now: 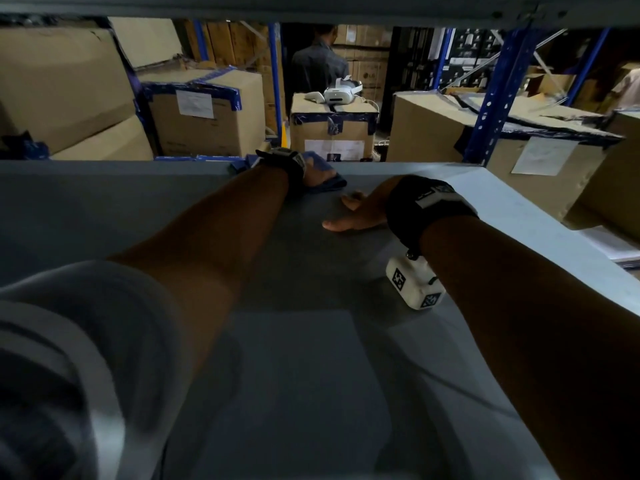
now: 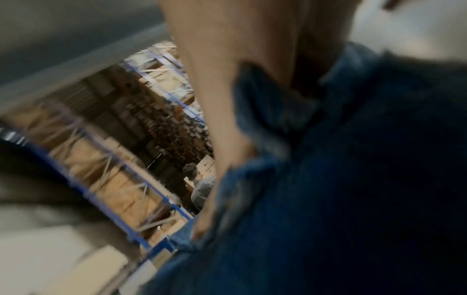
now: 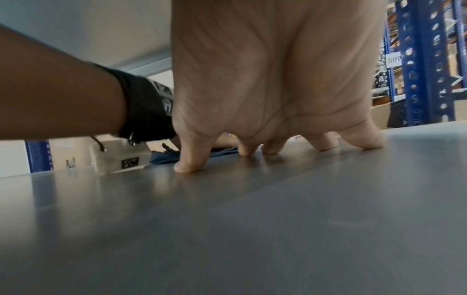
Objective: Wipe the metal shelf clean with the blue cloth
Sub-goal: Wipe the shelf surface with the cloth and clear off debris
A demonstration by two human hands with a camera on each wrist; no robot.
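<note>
- My left hand (image 1: 317, 171) grips the blue cloth (image 1: 329, 183), bunched under the palm at the far edge of the metal shelf (image 1: 311, 358).
- My right hand (image 1: 360, 211), just beside the cloth, is spread wide, fingertips (image 3: 184, 167) pressing the bare shelf.
- Beyond both hands: cardboard boxes (image 1: 204, 116), blue racking (image 1: 502, 95), a person (image 1: 318, 64) standing.
</note>
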